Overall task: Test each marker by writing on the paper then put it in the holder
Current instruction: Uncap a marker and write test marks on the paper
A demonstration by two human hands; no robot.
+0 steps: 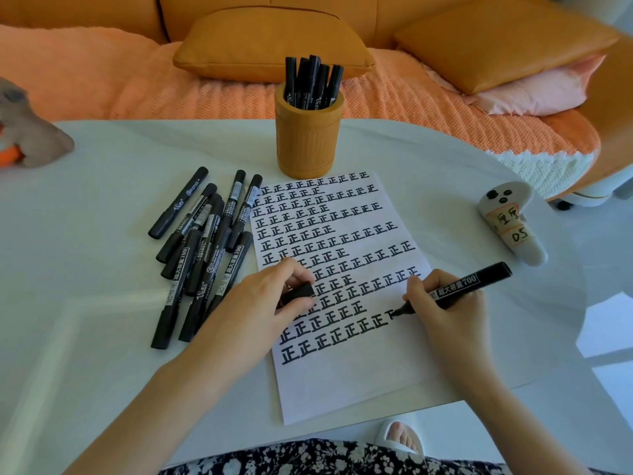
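Mid-test, our right hand (445, 313) grips the marker (460, 285) writing on the paper (342, 382) while our left hand (257, 303) pinches the cap (296, 292); next we should recap it and reach for the far holder (308, 142).

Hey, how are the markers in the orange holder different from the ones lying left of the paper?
The markers in the holder stand upright, packed together in the orange holder. The loose markers lie flat on the table, overlapping in a heap beside the paper. The holder has about five and the heap roughly twice that. Both groups are black with printed labels.
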